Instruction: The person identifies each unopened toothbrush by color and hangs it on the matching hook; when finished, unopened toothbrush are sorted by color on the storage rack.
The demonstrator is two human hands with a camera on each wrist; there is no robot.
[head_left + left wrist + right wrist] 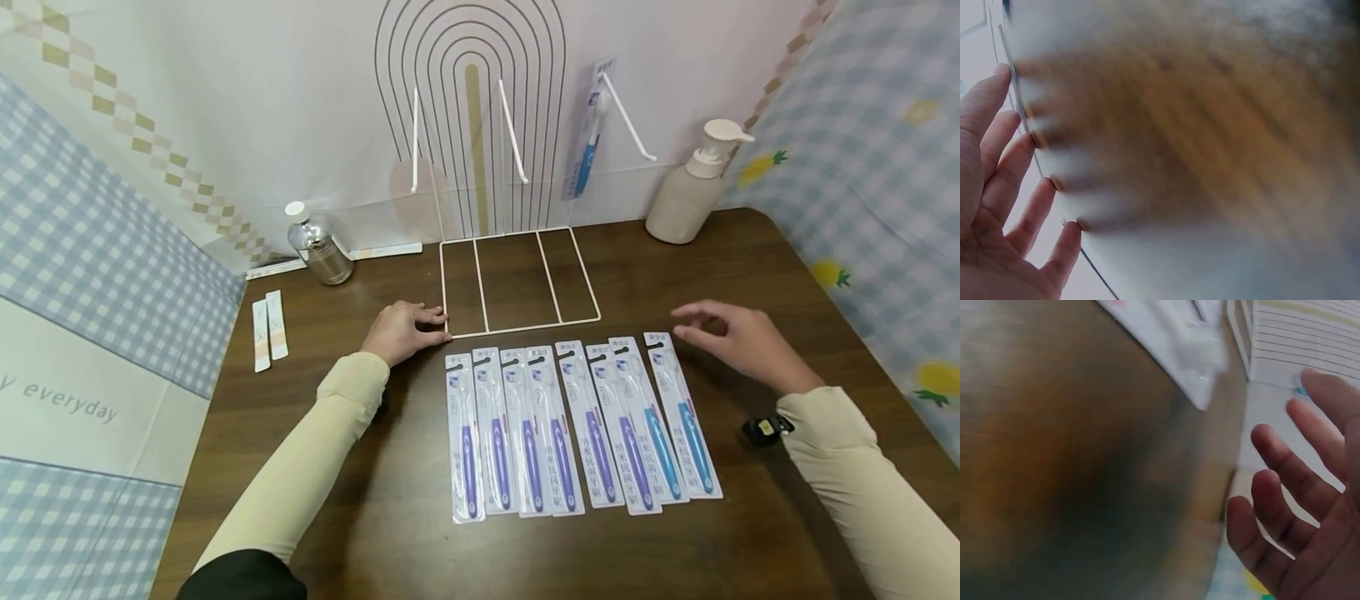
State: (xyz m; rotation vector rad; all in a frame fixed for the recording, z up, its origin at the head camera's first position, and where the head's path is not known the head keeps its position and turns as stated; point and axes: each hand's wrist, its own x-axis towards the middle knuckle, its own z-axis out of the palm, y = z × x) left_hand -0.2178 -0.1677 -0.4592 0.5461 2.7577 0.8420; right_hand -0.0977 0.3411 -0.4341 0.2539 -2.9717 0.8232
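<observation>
Several packaged toothbrushes lie side by side on the table, most with purple handles (529, 467). Toward the right end are two with blue handles, the outermost blue toothbrush (696, 446) nearest my right hand (746, 346). That hand hovers beside its top, fingers loosely bent and holding nothing; in the right wrist view its fingers (1272, 447) are spread apart. My left hand (401, 332) rests at the front left corner of a white wire rack (525, 327), fingertips touching around its frame. Another blue toothbrush (588, 154) hangs in its pack on the rack's right hook (630, 121).
Left and middle hooks (415, 142) jut forward from the rack. A cream pump bottle (686, 196) stands at the back right, a clear white-capped bottle (321, 246) at the back left. Thin white strips (260, 335) lie by the left edge. Patterned cloth lines the walls.
</observation>
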